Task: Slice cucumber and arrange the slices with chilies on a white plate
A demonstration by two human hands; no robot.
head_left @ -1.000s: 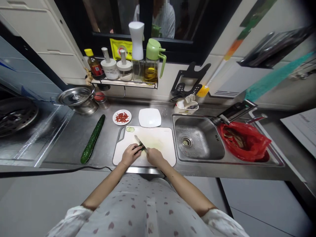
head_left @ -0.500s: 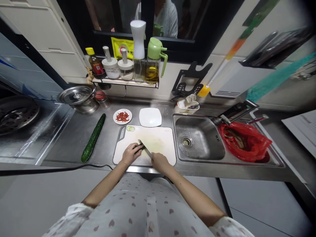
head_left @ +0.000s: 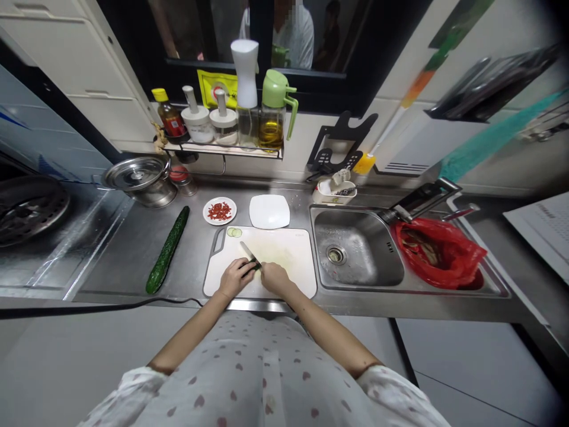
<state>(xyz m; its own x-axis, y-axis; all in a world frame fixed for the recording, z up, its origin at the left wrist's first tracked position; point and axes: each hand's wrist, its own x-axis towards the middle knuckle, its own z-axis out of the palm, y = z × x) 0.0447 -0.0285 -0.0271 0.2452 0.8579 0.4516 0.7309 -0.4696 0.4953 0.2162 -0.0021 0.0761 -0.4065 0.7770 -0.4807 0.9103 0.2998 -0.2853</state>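
My left hand is closed on a dark green piece of cucumber, holding it down on the white cutting board. Most of that piece is hidden by my fingers. In my right hand is a knife, its handle covered by my grip. The blade points up and left, across the cucumber piece at my left fingertips. At the board's upper left corner lie a few thin cucumber slices. A whole cucumber rests on the steel counter to the left.
Behind the board stand a small plate of chopped red pieces and a bare white plate. To the right are the sink and a red plastic bag. A lidded steel pot and a shelf of seasonings are farther back.
My right hand has moved left and slightly up with the knife, so the blade reaches farther past my left fingertips. The left hand stays on the cucumber piece.
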